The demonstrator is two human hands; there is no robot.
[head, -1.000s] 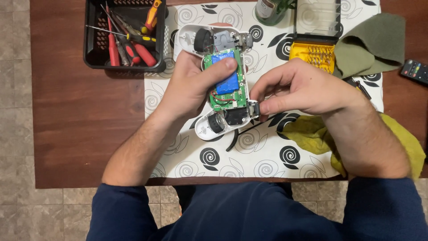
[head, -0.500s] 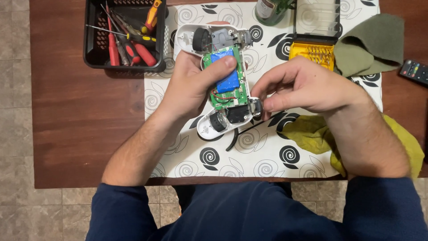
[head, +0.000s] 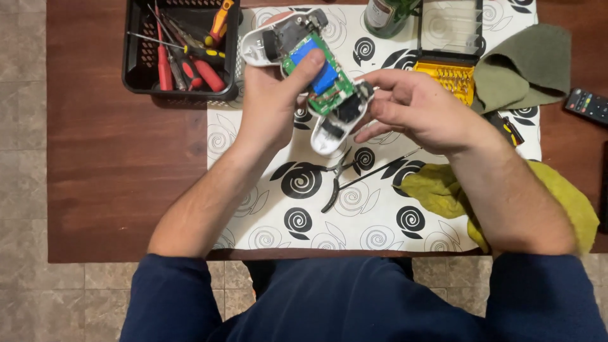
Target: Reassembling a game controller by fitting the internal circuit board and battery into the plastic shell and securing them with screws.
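Observation:
My left hand (head: pixel 272 107) grips an opened white game controller (head: pixel 329 130) from below, lifted over the patterned mat (head: pixel 373 228). Its thumb presses on the blue battery (head: pixel 324 76), which lies on the green circuit board (head: pixel 339 96). The controller sits diagonally, one grip toward the tool basket and the other toward me. My right hand (head: pixel 424 114) hovers at the controller's right side with fingers spread, fingertips at the shell's edge, and nothing in it that I can see.
Small pliers (head: pixel 335 183) lie on the mat just below the controller. A black basket (head: pixel 136 82) of screwdrivers stands at the back left. A yellow bit case (head: pixel 453 76), green bottle (head: pixel 383 16), green cloth (head: pixel 525 69), yellow cloth (head: pixel 443 190) and remote (head: pixel 586 104) are at the right.
The controller has been turned from upright to a diagonal. My right hand's pinch at its lower end has loosened and the fingers have spread.

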